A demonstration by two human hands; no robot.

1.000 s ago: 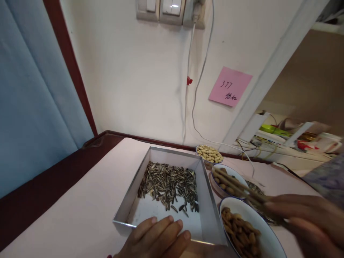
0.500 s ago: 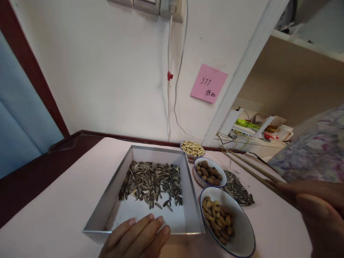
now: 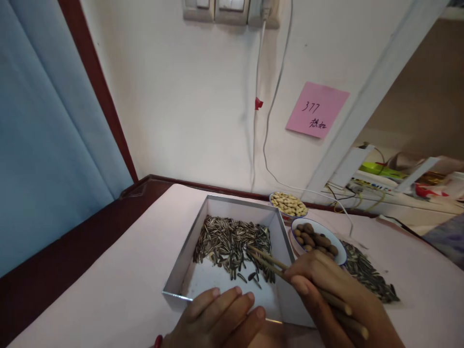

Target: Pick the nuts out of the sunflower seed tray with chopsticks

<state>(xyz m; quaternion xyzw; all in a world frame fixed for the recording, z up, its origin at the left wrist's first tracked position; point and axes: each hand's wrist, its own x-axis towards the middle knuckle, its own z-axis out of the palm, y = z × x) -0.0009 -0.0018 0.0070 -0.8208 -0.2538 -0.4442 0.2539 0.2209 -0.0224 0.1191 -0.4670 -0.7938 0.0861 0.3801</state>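
A square metal tray holds striped sunflower seeds, heaped toward its far side, with a few loose ones nearer me. My left hand lies at the tray's near edge, fingers stretched out, holding nothing. A pair of wooden chopsticks is gripped in my right hand. Their tips reach into the seeds at the tray's right part; whether a seed is between them I cannot tell. Right of the tray, a white blue-rimmed bowl of brown nuts is partly covered by my right hand.
A bowl of pale nuts stands near the wall. More sunflower seeds lie in a pile on the right of the pink-white tabletop. A white cable hangs down the wall. Blue curtain is at left.
My right hand has moved left with the chopsticks, bringing their tips into the tray's seeds. It now hides the bowl of almonds. The view has swung left; my left hand stays at the tray's edge.
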